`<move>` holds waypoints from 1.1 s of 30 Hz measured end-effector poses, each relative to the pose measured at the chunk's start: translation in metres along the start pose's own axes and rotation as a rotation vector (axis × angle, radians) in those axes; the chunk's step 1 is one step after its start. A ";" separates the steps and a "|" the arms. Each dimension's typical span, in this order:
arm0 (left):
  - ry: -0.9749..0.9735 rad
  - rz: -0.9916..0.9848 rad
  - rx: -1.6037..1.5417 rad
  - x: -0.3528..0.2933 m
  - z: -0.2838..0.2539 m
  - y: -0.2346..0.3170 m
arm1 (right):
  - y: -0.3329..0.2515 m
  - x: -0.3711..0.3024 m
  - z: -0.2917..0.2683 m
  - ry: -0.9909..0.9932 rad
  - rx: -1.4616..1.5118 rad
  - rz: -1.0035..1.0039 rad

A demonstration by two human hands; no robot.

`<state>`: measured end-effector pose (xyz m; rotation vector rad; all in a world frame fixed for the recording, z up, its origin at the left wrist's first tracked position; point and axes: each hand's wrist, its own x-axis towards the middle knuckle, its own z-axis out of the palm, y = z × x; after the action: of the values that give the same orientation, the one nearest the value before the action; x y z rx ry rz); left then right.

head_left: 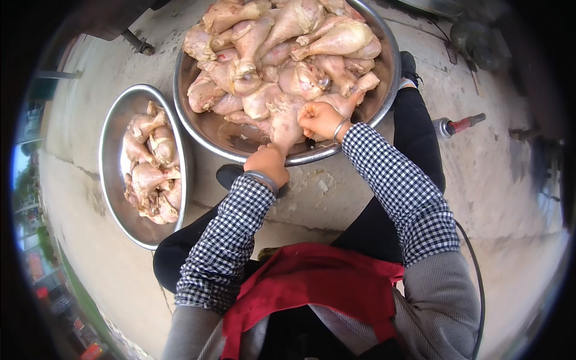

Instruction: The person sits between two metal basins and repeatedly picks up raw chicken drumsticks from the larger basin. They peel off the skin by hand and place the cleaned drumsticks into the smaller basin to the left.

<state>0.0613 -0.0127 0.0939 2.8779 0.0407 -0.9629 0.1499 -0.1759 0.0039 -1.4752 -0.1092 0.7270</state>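
Big bowl (230, 138): A wide steel bowl stood on the concrete floor (78, 180) between the worker's legs, heaped with raw chicken legs (270, 36).
Drumstick (285, 117): One leg lay at the near side of the big bowl, its meaty end toward the heap and its thin end at the rim.
Left hand (268, 165): The fingers were wrapped around the drumstick's thin end, holding it at the rim.
Right hand (321, 120): The fingers were bunched narrow at the right side of the meaty part; what lay between their tips could not be told.
Small bowl (113, 159): An oval steel bowl to the left held a smaller batch of chicken legs, well apart from both hands.
Checked sleeves (393, 180): Black-and-white cloth covered the forearms, above a red apron (312, 279).
Red-handled tool (462, 123): It lay on the floor to the right.
Work at the rim: The step appeared to be handling a single leg, one hand steadying while the other worked its surface.
Next move: It seemed to call for a firm left hold on the slippery end while the right fingers worked along the meat.
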 end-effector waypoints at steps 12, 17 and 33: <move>0.067 -0.084 -0.581 0.020 0.033 -0.030 | -0.023 -0.012 -0.011 0.023 -0.153 -0.054; 0.105 -0.144 -0.393 0.001 0.025 0.001 | -0.014 -0.019 0.006 -0.078 -0.669 -0.307; 0.064 -0.156 -0.174 -0.001 0.023 0.014 | -0.026 -0.016 0.023 -0.252 -0.997 -0.545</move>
<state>0.0475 -0.0296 0.0776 2.7756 0.3415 -0.8446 0.1358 -0.1621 0.0362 -2.1320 -1.1553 0.3930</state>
